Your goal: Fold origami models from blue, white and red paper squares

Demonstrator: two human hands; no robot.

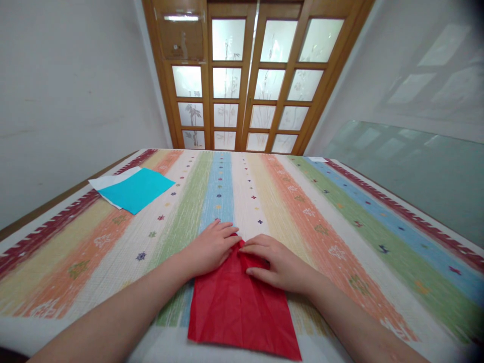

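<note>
Pressing red paper sheet (242,307) at tabletop (340,212) near edge: left hand (212,248) and right hand (278,264) flat, grip spread, fingertips meeting at its folded tip.

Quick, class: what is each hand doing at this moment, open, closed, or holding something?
Left hand: open, fingers flat, pressing on the far end of the red paper.
Right hand: open, fingers flat, pressing on the same paper.

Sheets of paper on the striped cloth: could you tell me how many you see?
3: red sheet under both hands, turquoise sheet far left, white sheet beneath it; more may be hidden.
</note>
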